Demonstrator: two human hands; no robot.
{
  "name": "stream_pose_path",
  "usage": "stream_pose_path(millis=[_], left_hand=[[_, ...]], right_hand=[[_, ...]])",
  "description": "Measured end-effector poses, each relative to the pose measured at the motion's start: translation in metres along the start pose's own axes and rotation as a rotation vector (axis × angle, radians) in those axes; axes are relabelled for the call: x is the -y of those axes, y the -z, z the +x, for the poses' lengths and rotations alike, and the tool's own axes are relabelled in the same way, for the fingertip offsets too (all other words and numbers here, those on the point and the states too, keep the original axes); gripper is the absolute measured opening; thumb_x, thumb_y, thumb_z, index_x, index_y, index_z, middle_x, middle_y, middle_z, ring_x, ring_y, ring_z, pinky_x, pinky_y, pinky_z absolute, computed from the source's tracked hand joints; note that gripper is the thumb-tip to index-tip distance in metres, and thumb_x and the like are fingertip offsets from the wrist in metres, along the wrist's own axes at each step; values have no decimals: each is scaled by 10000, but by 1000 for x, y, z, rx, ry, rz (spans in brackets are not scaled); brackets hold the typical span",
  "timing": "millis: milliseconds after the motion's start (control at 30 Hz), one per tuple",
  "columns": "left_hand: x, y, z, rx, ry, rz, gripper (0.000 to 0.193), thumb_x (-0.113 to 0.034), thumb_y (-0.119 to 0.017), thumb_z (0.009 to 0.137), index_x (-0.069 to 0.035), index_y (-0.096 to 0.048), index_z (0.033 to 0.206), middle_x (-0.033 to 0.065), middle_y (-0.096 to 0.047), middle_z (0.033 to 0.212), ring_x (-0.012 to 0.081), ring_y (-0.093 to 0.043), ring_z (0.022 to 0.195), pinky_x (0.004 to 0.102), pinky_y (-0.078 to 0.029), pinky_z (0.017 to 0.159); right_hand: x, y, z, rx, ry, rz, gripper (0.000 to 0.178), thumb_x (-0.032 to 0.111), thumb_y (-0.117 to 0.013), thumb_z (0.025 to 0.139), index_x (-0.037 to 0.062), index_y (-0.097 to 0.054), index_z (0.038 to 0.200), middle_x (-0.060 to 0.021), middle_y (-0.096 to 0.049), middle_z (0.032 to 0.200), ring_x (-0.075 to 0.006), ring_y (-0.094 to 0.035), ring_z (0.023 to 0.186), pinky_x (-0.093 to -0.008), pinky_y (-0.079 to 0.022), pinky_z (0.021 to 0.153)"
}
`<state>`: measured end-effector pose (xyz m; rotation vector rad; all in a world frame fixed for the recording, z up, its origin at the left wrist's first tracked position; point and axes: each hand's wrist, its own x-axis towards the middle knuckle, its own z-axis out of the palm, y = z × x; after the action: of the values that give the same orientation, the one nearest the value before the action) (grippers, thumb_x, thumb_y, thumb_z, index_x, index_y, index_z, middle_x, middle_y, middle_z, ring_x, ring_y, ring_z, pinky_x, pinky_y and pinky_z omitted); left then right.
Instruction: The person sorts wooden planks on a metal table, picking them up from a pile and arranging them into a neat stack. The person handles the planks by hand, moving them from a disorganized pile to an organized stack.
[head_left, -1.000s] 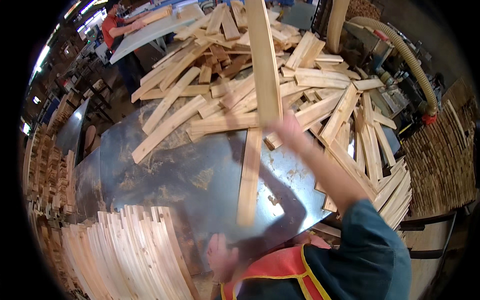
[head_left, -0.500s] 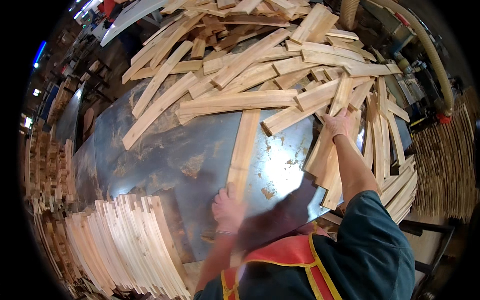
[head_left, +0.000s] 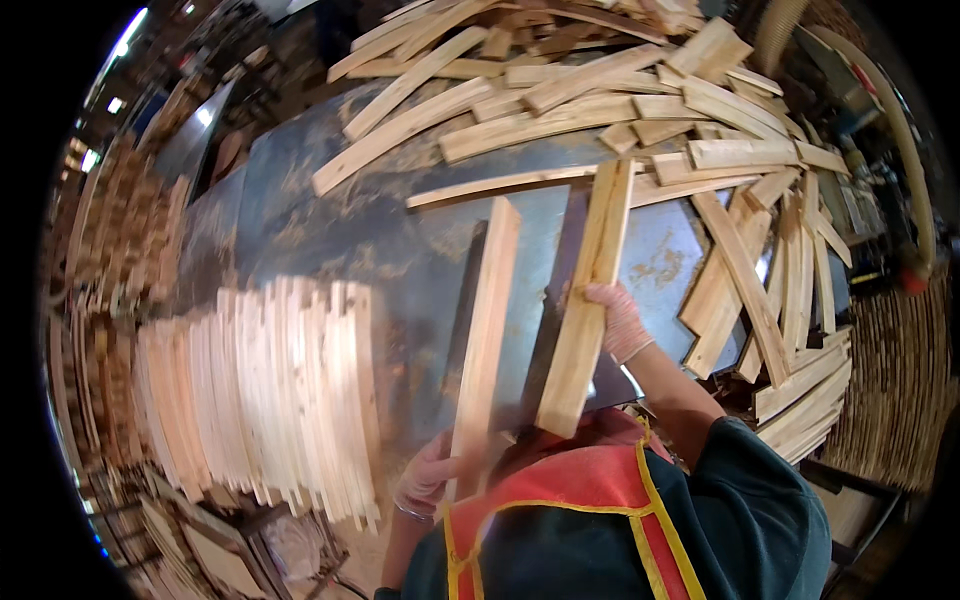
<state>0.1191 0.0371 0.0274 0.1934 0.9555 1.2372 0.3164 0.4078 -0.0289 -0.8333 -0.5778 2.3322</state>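
Your left hand (head_left: 428,476) is clasping a pale wooden plank (head_left: 487,315) near its lower end; your right hand (head_left: 621,322), fingers curled, is gripping a yellowish wooden board (head_left: 580,330); both are slanting over the metal-topped counter (head_left: 345,230).

A single wide fisheye view looks steeply down from head height at the near edge of the surface (head_left: 330,235). It faces its far side, fairly close.

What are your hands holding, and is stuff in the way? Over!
Left hand: gripping first board. Right hand: gripping second board. Possibly in the way: loose boards on far side of metal table.
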Motion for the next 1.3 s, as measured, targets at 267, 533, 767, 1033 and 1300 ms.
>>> stream_pose_path(millis=[267, 533, 767, 1033, 1300], left_hand=[[43, 24, -85, -424, -127, -56, 592, -194, -740, 907, -37, -589, 1457, 61, -730, 1142, 187, -728, 952, 329, -613, 822], [40, 38, -79, -1127, -72, 1790, 446, -366, -715, 976, -56, -662, 1293, 144, -686, 1142, 305, -661, 1086, 439, -548, 910], [60, 81, -81, -1480, -13, 1762, 807, -422, -701, 942, -57, -414, 1602, 190, -413, 1649, 431, -399, 1508, 564, -327, 1221], [33, -12, 55, -1004, -344, 1675, 848, -354, -792, 808, -74, -485, 1546, 189, -487, 1553, 420, -440, 1455, 569, -376, 1167], [-23, -73, 107, -906, -311, 1731, 797, -330, -794, 777, -90, -524, 1487, 184, -549, 1442, 431, -528, 1322, 574, -435, 1082]], right_hand=[[-146, -91, -13, -35, -341, -100, 434, 64, -712, 894, 20, -646, 1320, -149, -740, 1106, -320, -752, 953, -515, -656, 882], [-136, -106, -27, 263, -430, 39, 560, -34, -646, 838, 16, -597, 1393, -162, -701, 1217, -345, -720, 1094, -528, -620, 994], [40, -155, 101, 99, 549, -1785, 207, 105, -672, 925, 26, -735, 1105, -235, -710, 1187, -340, -686, 1109, -472, -536, 951], [194, -128, 266, 287, 822, -1478, 379, 298, -643, 983, 122, -596, 1315, -117, -614, 1176, -255, -600, 1105, -406, -492, 961], [114, -53, 220, 417, 228, -2325, 745, 436, -808, 791, 215, -565, 1459, -151, -653, 1383, -374, -593, 1330, -545, -457, 1097]])
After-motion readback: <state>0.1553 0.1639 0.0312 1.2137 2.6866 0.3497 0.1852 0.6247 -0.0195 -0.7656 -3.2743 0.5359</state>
